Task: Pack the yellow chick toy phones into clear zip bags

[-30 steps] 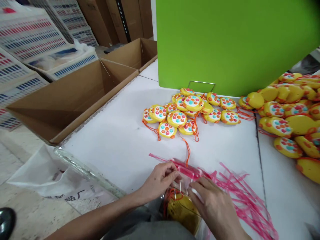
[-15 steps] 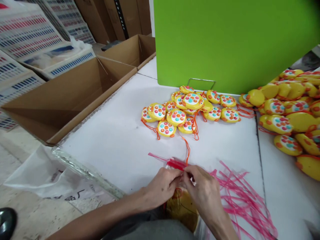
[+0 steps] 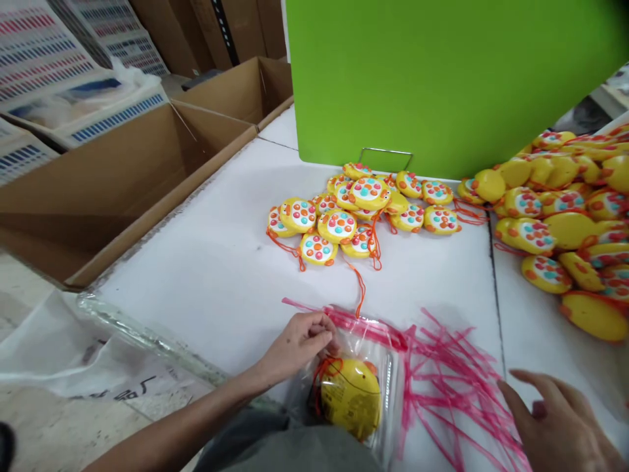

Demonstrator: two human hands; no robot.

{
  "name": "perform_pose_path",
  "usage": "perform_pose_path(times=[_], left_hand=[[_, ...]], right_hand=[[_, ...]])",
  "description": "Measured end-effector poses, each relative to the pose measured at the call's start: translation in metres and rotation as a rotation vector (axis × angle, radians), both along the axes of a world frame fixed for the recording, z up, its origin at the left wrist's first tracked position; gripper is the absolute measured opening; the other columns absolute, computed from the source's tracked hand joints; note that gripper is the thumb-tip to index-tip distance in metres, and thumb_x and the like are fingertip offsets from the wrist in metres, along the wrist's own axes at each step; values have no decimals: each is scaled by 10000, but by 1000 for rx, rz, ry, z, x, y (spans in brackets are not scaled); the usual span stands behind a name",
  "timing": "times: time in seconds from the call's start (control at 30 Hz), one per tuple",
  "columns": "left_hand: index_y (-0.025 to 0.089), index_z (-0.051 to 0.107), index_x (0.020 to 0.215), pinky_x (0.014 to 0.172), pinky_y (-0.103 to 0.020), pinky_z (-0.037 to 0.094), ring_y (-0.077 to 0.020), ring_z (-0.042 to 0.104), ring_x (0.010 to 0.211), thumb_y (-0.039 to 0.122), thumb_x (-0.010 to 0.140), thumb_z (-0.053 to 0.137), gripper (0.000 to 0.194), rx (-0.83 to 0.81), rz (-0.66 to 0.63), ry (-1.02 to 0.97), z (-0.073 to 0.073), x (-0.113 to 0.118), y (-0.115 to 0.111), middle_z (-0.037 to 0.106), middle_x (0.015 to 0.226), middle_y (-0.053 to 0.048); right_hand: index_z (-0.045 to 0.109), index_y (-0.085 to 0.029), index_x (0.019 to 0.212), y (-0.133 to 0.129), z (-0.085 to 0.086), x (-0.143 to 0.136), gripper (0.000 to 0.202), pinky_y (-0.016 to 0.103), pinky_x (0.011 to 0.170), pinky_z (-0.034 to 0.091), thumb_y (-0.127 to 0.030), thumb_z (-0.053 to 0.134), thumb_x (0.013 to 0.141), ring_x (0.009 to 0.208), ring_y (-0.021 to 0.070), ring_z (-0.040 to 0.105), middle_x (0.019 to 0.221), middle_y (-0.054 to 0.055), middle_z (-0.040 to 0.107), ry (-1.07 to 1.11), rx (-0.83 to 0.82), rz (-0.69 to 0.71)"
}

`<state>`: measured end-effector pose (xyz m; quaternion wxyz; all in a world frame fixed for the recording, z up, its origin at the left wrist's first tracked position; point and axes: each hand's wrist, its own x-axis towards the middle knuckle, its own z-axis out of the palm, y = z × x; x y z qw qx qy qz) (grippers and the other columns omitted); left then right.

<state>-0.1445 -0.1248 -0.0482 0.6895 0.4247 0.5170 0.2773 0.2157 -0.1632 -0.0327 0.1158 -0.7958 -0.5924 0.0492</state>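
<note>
A clear plastic bag [image 3: 361,349] with a pink strip [image 3: 366,330] across its top lies at the table's near edge. Inside it is a yellow toy [image 3: 351,398], plain back up, with an orange cord looped at its upper left. My left hand [image 3: 302,344] pinches the bag near its upper left corner, fingers curled in. Well to the right, my right hand [image 3: 560,419] hovers open with nothing in it, thumb and forefinger apart. Loose pink plastic strips [image 3: 457,387] lie in a tangle between the bag and that hand.
Several yellow duck-shaped toys [image 3: 337,225] with coloured dots sit mid-table, and a larger heap [image 3: 570,226] is at the right. A green board [image 3: 417,78] stands behind them. Open cardboard boxes [image 3: 122,190] border the table's left side; white crates [image 3: 113,118] stand beyond.
My right hand has left the bag's top and moved far right, its fingers opening. The bag and the toy in it now show plainly. My left hand has shifted slightly left.
</note>
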Motion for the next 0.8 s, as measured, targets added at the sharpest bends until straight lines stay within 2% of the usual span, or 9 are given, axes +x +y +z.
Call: perform_pose_path(times=[0.07,0.13,0.23,0.3,0.37,0.47,0.6,0.73,0.8], left_hand=[[121,568,795,670,-293,495,-187,648,739,202,784,513,98,-4,17,-18,0,0,-2,680,774,-78],[119,569,801,667,-286,491,-182,642,737,214,781,535,103,-9,39,-45,-1,1,-4,678,788,-78],[116,564,817,662,-277,489,-175,640,733,236,790,551,123,-27,73,-80,-3,2,-6,672,806,-77],[118,559,823,667,-273,488,-170,640,735,243,795,557,128,-29,86,-89,-5,2,-8,669,811,-73],[123,550,827,668,-269,486,-170,642,741,254,802,559,133,-26,87,-86,-6,2,-9,669,815,-71],[145,523,827,662,-272,488,-181,651,760,288,822,535,144,-54,97,-96,-5,1,-9,671,835,-65],[192,460,877,637,-275,493,-182,659,724,304,824,518,137,-95,142,-131,-1,-1,-6,661,738,-10],[181,479,786,610,-249,479,-146,626,645,227,802,457,54,-90,137,-120,-2,-3,-4,645,709,3],[166,498,711,632,-246,475,-134,610,641,186,775,416,105,-72,153,-111,-4,-3,-5,632,699,0]], right_hand=[[616,-259,965,1,10,-30,301,360,631,459,-435,466,772,651,211,610,1101,82,605,26,57,32],[628,-256,903,9,18,-64,240,318,660,466,-407,478,792,685,192,614,990,47,646,238,19,141],[644,-228,901,27,18,-102,265,266,514,418,-440,510,814,540,163,553,636,2,619,568,-296,340],[644,-202,914,39,10,-116,283,257,500,401,-443,567,786,534,156,546,622,-5,621,737,-474,400],[633,-184,846,47,0,-120,243,252,545,415,-407,619,750,612,162,579,692,9,647,910,-536,403],[583,-185,743,47,-12,-116,170,233,552,386,-352,610,765,611,138,545,645,-16,594,1044,-541,393],[551,-195,725,35,-18,-108,136,225,525,325,-305,558,804,573,116,446,615,-41,500,1031,-459,399],[609,-202,766,26,-19,-109,161,245,584,356,-283,486,832,648,145,494,696,-9,567,981,-387,401],[614,-207,754,24,-15,-112,173,250,604,365,-257,466,829,671,153,514,711,-6,579,961,-379,409]])
